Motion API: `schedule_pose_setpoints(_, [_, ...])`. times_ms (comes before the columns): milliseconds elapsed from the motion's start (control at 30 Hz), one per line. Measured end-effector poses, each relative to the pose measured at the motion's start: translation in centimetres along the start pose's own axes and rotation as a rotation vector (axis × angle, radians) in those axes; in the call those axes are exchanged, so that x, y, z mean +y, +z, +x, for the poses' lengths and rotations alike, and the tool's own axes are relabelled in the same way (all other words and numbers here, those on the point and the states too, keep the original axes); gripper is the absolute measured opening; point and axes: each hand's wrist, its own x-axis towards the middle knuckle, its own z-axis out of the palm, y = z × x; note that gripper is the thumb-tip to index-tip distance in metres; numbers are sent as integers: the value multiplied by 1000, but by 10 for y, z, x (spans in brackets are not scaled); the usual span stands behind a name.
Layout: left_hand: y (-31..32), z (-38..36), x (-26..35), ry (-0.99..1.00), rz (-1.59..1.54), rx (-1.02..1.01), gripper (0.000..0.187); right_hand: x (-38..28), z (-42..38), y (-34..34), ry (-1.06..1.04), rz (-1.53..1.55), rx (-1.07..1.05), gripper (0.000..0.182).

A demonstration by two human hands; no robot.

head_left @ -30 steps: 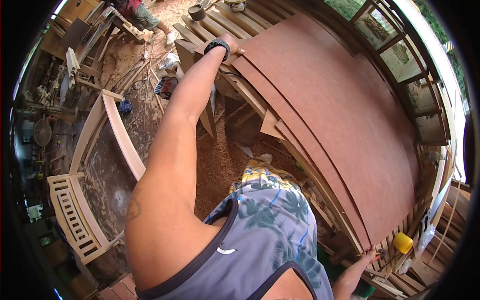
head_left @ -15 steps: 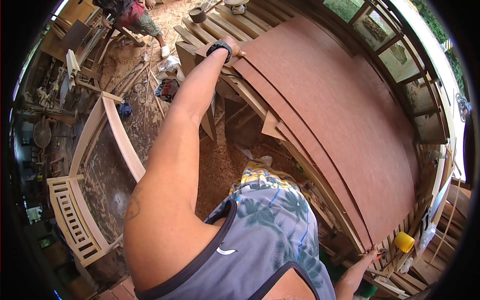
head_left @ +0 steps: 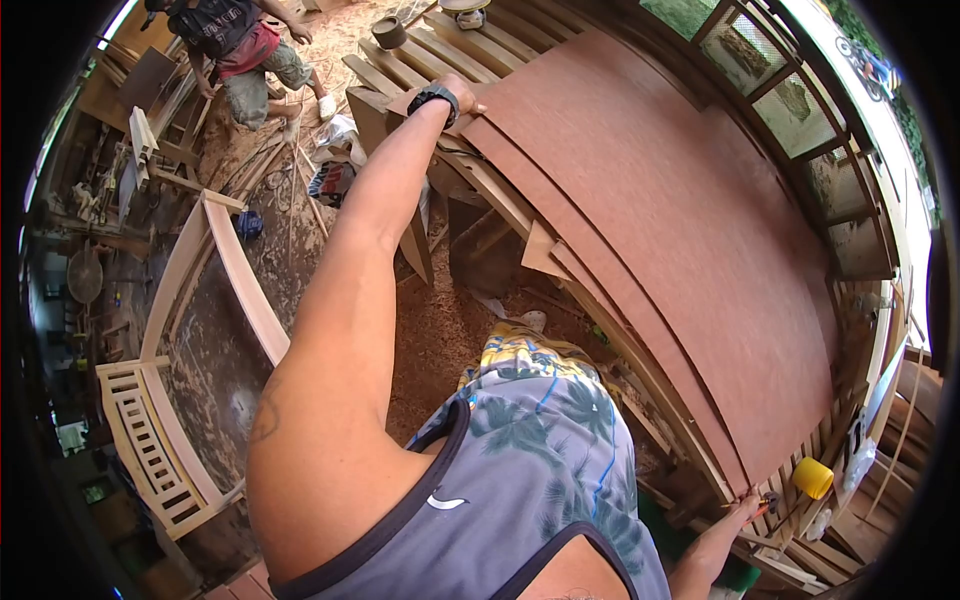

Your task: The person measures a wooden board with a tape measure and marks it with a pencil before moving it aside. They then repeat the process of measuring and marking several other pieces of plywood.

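A large reddish-brown plywood sheet (head_left: 660, 230) lies over slatted timber, with a second sheet's edge showing beneath it on my side. At its upper left corner is my left hand (head_left: 460, 95), a dark watch on the wrist. Its fingers are curled at the sheet's edge, one digit pointing along it. Far off at the lower right corner, my right hand (head_left: 742, 508) is closed against the edge. A slim orange-and-dark item (head_left: 768, 502) shows at those fingers, too small to name for sure.
A yellow roll (head_left: 812, 478) sits beyond my right hand, and a brown tape roll (head_left: 389, 32) rests on the slats. Wooden frame pieces (head_left: 240, 270) stand at left. Another person (head_left: 235, 55) is at upper left on shavings-covered ground. Mesh-panelled frames (head_left: 790, 100) line the far side.
The other person has come further into view at upper left. My hands keep their places at the sheet's corners; the view has shifted slightly.
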Motion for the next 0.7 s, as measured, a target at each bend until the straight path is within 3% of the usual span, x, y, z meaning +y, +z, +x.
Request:
schedule_pose_setpoints(100, [-12,-13,3,20,-11,-32,59,-1,-9,3,-8,-46,-34,20])
schedule_pose_setpoints(200, [-20,-23,7,53,29,-25,60,4,2,4,-6,29,64,19])
schedule_pose_setpoints(333, [-23,-36,15,-64,-42,-10,62,-5,-4,-2,19,-137,3,17])
schedule_pose_setpoints(400, [-20,-30,15,-123,-48,29,62,-3,13,-12,35,-185,-10,25])
schedule_pose_setpoints(467, [-15,-22,11,-151,-104,3,63,-1,22,-19,27,-208,-136,21])
schedule_pose_setpoints(600, [-25,-36,15,-171,-267,0,76,0,-5,0,-17,-72,2,21])
schedule_pose_setpoints(700, [6,-10,9,-66,-150,105,51,7,22,-9,-21,-66,18,22])
